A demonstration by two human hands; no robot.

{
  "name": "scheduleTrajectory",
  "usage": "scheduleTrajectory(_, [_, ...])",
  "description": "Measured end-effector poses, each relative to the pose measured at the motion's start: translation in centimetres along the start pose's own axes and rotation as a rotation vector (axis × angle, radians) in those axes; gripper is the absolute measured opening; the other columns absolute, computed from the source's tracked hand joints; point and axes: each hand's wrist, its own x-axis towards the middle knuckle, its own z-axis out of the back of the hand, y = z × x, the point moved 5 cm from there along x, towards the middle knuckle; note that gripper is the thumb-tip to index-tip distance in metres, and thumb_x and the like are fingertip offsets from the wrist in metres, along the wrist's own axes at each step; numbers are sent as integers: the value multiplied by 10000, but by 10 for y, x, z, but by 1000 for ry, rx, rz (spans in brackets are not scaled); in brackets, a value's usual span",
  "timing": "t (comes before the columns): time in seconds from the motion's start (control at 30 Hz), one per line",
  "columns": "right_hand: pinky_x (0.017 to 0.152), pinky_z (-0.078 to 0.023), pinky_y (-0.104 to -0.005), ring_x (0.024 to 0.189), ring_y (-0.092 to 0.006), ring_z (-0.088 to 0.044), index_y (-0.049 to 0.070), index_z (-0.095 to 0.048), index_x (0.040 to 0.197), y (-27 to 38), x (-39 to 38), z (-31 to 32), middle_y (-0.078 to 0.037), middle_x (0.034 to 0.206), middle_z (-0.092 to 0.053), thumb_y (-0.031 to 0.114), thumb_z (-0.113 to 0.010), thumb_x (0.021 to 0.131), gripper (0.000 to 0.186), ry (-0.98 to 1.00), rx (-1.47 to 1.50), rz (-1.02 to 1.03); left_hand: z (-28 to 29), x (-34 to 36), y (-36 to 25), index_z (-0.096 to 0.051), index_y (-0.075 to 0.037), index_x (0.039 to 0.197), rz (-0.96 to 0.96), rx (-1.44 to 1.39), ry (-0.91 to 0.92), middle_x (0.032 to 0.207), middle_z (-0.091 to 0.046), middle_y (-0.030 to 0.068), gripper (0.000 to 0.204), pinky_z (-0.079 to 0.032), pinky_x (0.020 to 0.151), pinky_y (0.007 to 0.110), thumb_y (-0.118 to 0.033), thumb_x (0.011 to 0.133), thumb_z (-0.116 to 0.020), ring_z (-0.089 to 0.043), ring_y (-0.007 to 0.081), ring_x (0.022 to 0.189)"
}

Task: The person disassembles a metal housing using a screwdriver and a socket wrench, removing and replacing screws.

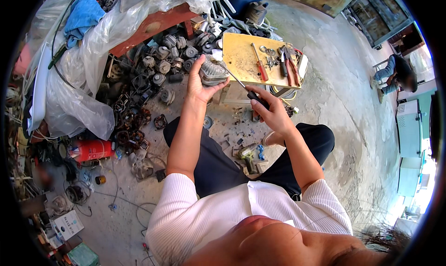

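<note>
My left hand is wrapped round a grey, ribbed metal part that looks like a small motor, holding it up beside the left edge of a low yellow work table. In my right hand is a screwdriver with a black handle. Its long shaft points up and left, with the tip at the right side of the grey part. On the tabletop lie a red-handled screwdriver, red-handled pliers and a few small metal pieces.
A heap of used motors covers the floor left of the table. Between my legs lies a green cordless drill. Plastic sheeting hangs at the left, above a red cylinder. Far right, another person sits bent over.
</note>
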Motion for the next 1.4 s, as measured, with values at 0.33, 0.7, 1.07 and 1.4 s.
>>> scheduleTrajectory(0.33, [527,-335,-190,595,-18,-400,102,-563,1360,-7,-6,0,63,771,-531,141,-575,971,391,34,296,-104,-10,0,12,-564,-150,1181,43,-23,67,1184,-598,107,566,-497,832,570,-442,748,-785,-561,314,1090])
scheduleTrajectory(0.7, [490,-319,-194,568,-23,-405,115,-501,1406,-12,3,-47,58,778,-520,151,-567,984,429,-87,675,-68,1,28,54,-601,-150,1115,-47,-83,7,1112,-635,76,450,-443,928,578,-428,786,-732,-565,281,1084])
scheduleTrajectory(1.07, [507,-310,-192,583,-21,-374,142,-503,1420,-22,-9,11,79,721,-450,167,-535,1010,412,29,194,-92,-8,24,40,-590,-225,1165,-178,139,-126,1218,-604,33,477,-399,970,581,-416,767,-770,-559,281,1138])
scheduleTrajectory(1.4, [476,-259,-197,551,-18,-342,166,-497,1429,-21,-8,13,75,686,-416,187,-512,1022,408,68,322,-169,-5,28,36,-613,-169,1116,-227,211,-85,1106,-646,49,427,-461,872,511,-389,782,-763,-598,250,1021])
